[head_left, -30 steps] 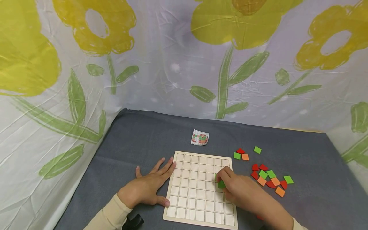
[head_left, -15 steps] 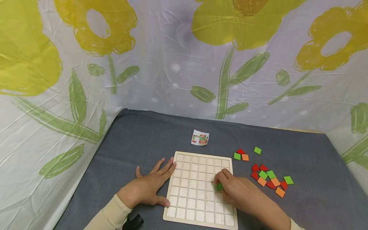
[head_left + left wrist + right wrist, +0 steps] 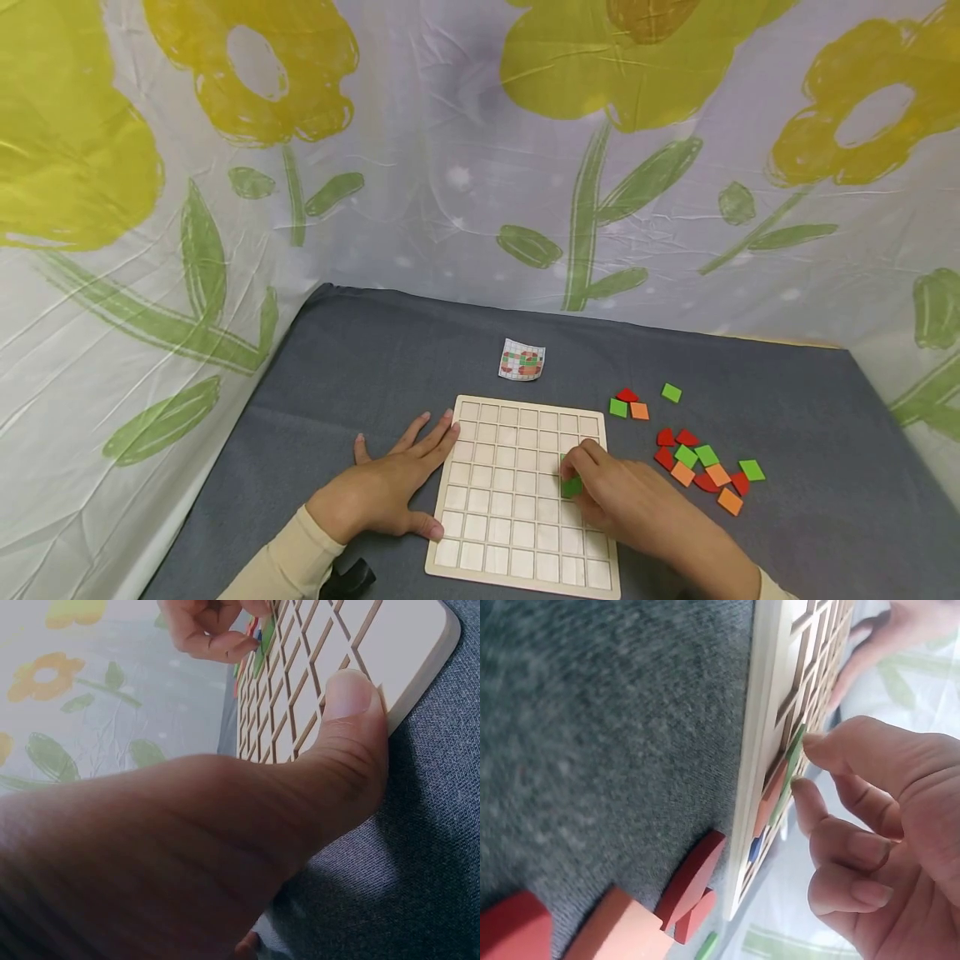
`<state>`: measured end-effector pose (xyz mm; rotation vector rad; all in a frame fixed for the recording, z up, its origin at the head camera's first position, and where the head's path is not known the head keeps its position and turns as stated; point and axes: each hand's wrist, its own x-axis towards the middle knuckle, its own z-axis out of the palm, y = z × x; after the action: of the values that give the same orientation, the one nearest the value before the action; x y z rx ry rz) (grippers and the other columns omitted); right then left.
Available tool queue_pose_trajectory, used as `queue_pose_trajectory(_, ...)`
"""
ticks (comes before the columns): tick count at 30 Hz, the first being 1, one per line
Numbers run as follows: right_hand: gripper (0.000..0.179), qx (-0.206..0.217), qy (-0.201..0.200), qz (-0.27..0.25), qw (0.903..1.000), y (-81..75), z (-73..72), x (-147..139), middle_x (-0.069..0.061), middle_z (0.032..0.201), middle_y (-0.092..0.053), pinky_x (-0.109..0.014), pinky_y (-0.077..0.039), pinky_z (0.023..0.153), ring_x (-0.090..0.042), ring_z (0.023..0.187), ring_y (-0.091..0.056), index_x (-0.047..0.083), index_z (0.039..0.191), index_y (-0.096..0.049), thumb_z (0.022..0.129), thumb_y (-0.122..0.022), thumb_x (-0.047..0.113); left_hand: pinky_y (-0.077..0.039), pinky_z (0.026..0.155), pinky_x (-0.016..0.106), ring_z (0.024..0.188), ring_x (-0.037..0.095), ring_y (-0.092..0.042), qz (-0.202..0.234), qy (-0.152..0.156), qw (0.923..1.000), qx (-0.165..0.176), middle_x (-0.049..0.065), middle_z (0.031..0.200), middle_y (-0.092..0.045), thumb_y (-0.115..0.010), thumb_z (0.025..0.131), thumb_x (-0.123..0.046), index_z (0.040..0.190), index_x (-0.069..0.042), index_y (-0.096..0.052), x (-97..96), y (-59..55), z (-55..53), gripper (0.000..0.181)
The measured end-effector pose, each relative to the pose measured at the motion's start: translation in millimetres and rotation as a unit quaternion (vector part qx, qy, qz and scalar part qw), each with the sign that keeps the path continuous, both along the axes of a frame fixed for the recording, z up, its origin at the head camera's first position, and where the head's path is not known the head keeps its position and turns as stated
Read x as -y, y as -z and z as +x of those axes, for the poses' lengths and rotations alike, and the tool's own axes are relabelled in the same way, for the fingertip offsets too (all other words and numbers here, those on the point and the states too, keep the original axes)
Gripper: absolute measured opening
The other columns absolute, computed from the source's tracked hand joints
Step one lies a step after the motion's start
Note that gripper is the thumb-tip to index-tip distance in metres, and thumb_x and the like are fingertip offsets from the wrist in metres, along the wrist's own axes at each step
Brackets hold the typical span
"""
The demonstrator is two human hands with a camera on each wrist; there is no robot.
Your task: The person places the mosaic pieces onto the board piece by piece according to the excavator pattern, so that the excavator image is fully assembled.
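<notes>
A person's right hand [image 3: 621, 493] bends its thumb and fingertips around a small, flat, green square tile [image 3: 572, 487], seemingly pinching it, on the right side of a pale wooden gridded board [image 3: 504, 456], while the left hand [image 3: 388, 490] lies spread along the board's left edge. Sensible handling means bracing the board, squaring the tile to its grid, then pressing evenly. The partly covered tile shows no clear long axis or pointing end; the board's long axis runs away from the person

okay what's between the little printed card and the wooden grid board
Nothing: only a strip of bare grey cloth separates the printed card from the grid board, as the head view shows.
</notes>
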<state>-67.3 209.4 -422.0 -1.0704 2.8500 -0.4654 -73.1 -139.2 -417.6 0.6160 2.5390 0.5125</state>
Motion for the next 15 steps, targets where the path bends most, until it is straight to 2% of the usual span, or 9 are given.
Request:
queue_pose_trajectory(9,0.021,-0.025,0.005,0.006,0.9997,2.3,-0.5,0.6,0.009,0.098,-0.056,-0.017,-0.035,0.046,0.001,0.05,-0.034,0.018,0.105,-0.064,0.092,-0.08,0.011,-0.004,0.098,0.097,0.165,0.029,-0.003,-0.004,-0.001,1.0,0.0,-0.006,0.179,-0.007,-0.09,0.075,-0.054,0.172,-0.025,-0.017,-0.4,0.4,-0.3,0.125)
queue_pose_trajectory(12,0.02,-0.005,0.017,0.004,0.9998,-0.2,-1.4,-1.6,0.01,0.1,-0.057,-0.018,-0.036,0.046,0.001,0.048,-0.035,0.019,0.105,-0.065,0.093,-0.08,0.014,-0.004,0.098,0.097,0.165,0.028,-0.003,-0.006,-0.002,1.0,0.002,-0.008,0.178,-0.006,-0.09,0.075,-0.054,0.172,-0.027,-0.016,-0.5,0.6,-0.4,0.125)
queue_pose_trajectory(15,0.019,0.016,0.04,0.002,0.9991,-5.1,-3.2,-8.3,0.01,0.103,-0.058,-0.019,-0.039,0.048,0.003,0.053,-0.042,0.02,0.105,-0.065,0.095,-0.08,0.02,-0.004,0.098,0.097,0.165,0.028,-0.002,-0.004,-0.001,1.0,0.003,-0.008,0.179,-0.005,-0.09,0.075,-0.054,0.172,-0.026,-0.016,-0.2,1.0,-0.2,0.125)
